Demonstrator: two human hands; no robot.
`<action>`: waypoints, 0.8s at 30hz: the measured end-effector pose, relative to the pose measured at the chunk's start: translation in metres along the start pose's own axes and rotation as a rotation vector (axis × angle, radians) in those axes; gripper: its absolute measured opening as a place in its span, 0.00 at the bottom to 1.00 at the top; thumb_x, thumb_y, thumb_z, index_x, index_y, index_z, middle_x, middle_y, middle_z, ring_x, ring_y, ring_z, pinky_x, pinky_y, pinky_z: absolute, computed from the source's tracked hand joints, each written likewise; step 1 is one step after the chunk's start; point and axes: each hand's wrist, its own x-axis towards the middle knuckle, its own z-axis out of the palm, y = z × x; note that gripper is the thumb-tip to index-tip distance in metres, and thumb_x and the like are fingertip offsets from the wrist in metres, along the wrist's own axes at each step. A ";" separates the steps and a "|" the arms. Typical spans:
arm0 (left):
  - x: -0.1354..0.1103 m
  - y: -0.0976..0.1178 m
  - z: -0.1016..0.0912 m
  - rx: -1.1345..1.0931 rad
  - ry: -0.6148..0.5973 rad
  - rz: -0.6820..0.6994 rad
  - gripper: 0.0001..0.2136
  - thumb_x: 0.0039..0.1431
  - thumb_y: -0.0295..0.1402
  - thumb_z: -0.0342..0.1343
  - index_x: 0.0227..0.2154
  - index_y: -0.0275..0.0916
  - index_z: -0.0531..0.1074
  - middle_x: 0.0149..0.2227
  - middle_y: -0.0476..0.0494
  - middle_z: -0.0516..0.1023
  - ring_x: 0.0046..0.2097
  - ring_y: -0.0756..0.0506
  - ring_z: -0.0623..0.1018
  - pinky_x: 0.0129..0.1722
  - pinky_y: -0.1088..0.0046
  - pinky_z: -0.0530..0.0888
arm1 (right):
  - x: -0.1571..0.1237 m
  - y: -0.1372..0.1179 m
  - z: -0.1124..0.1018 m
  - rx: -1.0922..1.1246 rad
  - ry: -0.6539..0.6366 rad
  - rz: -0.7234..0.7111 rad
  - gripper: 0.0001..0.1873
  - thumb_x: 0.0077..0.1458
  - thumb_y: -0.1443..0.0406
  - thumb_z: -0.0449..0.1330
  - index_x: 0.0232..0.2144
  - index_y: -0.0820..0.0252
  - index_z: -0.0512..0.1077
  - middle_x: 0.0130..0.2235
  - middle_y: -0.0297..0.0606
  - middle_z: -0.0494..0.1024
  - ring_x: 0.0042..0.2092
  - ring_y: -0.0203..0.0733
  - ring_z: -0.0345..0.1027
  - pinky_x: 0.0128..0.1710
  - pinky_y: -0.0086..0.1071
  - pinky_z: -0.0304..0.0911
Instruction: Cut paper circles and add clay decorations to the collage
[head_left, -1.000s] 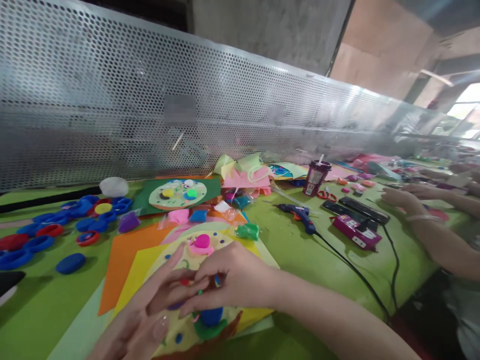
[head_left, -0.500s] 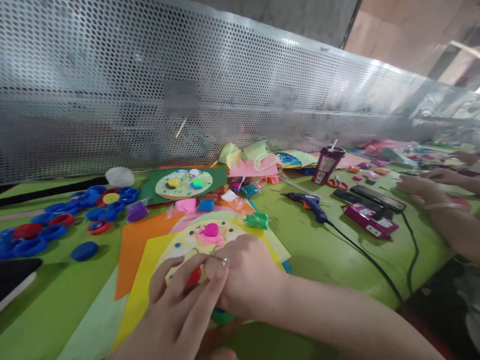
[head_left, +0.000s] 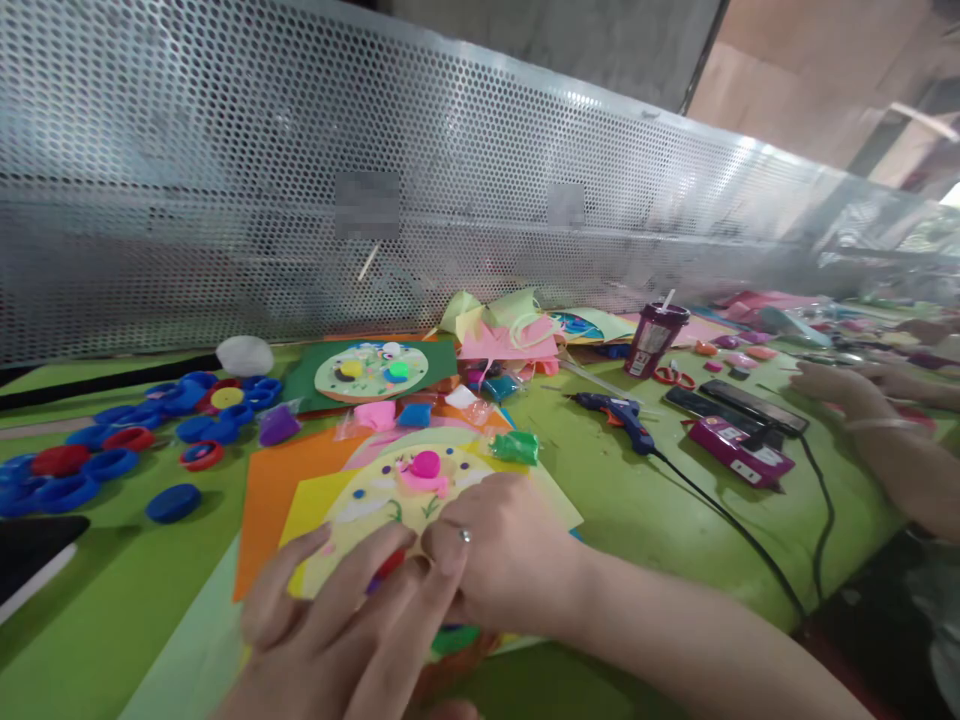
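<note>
A round pale-yellow disc, dotted with clay beads and bearing a pink clay snail shape, lies on sheets of coloured paper. My left hand rests over its near part, fingers spread. A small shiny bead shows at one left fingertip, which touches my right hand. From the right, my right hand leans on the disc with its fingers curled inward; whatever they pinch is hidden. Between the hands a bit of red shows, and a green-and-blue piece sits below my right hand.
Blue and red caps lie at left. Behind stands another decorated disc on green card. Clay packets, including a green one, surround the papers. Rightward are a glue gun, cup, scissors, purple box and another person's hands.
My left fingers have spread wider, the outer ones moving left and uncovering more of the disc's middle. My right hand has shifted slightly right, still curled.
</note>
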 end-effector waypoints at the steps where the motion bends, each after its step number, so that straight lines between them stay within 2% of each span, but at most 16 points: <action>1: 0.000 -0.002 -0.002 0.016 0.003 -0.004 0.26 0.53 0.43 0.54 0.51 0.30 0.64 0.38 0.37 0.81 0.49 0.35 0.70 0.59 0.50 0.46 | 0.000 0.002 0.000 -0.002 0.025 -0.009 0.21 0.54 0.58 0.51 0.13 0.60 0.66 0.13 0.30 0.66 0.16 0.32 0.53 0.17 0.30 0.40; 4: -0.001 -0.004 -0.003 0.029 -0.004 0.018 0.26 0.53 0.44 0.53 0.52 0.33 0.65 0.40 0.38 0.80 0.49 0.35 0.72 0.59 0.52 0.46 | 0.000 0.004 -0.001 -0.001 0.032 -0.013 0.22 0.54 0.58 0.51 0.13 0.60 0.66 0.13 0.30 0.65 0.16 0.31 0.53 0.17 0.30 0.40; 7: -0.001 0.002 -0.001 -0.005 -0.020 -0.021 0.21 0.59 0.41 0.49 0.53 0.39 0.64 0.34 0.47 0.82 0.48 0.38 0.73 0.60 0.53 0.45 | 0.001 0.000 0.002 0.009 -0.081 -0.023 0.13 0.44 0.64 0.57 0.12 0.60 0.65 0.13 0.28 0.65 0.16 0.31 0.52 0.16 0.29 0.39; 9: 0.000 0.005 -0.002 -0.044 -0.057 -0.061 0.20 0.60 0.42 0.47 0.54 0.42 0.63 0.32 0.50 0.82 0.48 0.40 0.74 0.59 0.57 0.48 | 0.001 -0.004 0.004 0.022 -0.129 -0.010 0.12 0.42 0.66 0.58 0.11 0.60 0.64 0.12 0.28 0.64 0.15 0.31 0.51 0.16 0.29 0.37; 11: 0.003 0.004 -0.008 -0.067 -0.090 -0.087 0.25 0.59 0.44 0.47 0.58 0.41 0.57 0.35 0.49 0.82 0.48 0.41 0.74 0.56 0.61 0.57 | -0.001 -0.006 0.005 0.039 -0.079 0.007 0.17 0.48 0.61 0.55 0.11 0.60 0.64 0.12 0.29 0.64 0.15 0.31 0.50 0.16 0.29 0.38; 14: 0.011 -0.004 -0.019 -0.066 -0.101 -0.150 0.30 0.60 0.43 0.42 0.62 0.34 0.45 0.42 0.38 0.79 0.46 0.41 0.76 0.41 0.69 0.73 | -0.003 -0.001 0.004 0.054 0.063 0.013 0.26 0.55 0.53 0.51 0.12 0.61 0.66 0.12 0.31 0.65 0.16 0.31 0.52 0.17 0.30 0.41; 17: 0.015 -0.011 -0.025 -0.046 -0.115 -0.152 0.32 0.60 0.41 0.39 0.62 0.29 0.40 0.44 0.33 0.78 0.43 0.42 0.79 0.34 0.73 0.76 | -0.005 0.006 0.003 0.055 0.106 0.021 0.31 0.55 0.48 0.50 0.11 0.62 0.66 0.12 0.31 0.65 0.16 0.30 0.53 0.17 0.30 0.41; 20: 0.011 -0.012 -0.026 -0.050 -0.119 -0.136 0.31 0.60 0.40 0.40 0.62 0.29 0.40 0.44 0.33 0.78 0.44 0.42 0.79 0.35 0.72 0.77 | -0.007 0.009 0.003 0.064 0.082 0.009 0.33 0.54 0.44 0.49 0.11 0.61 0.67 0.12 0.31 0.65 0.16 0.30 0.53 0.18 0.30 0.41; 24: 0.004 -0.009 -0.027 -0.068 -0.147 -0.212 0.33 0.57 0.43 0.44 0.62 0.33 0.44 0.48 0.36 0.76 0.49 0.40 0.75 0.40 0.69 0.76 | -0.008 0.011 0.003 0.066 0.044 -0.030 0.33 0.54 0.43 0.48 0.13 0.61 0.68 0.12 0.31 0.65 0.16 0.31 0.54 0.18 0.30 0.40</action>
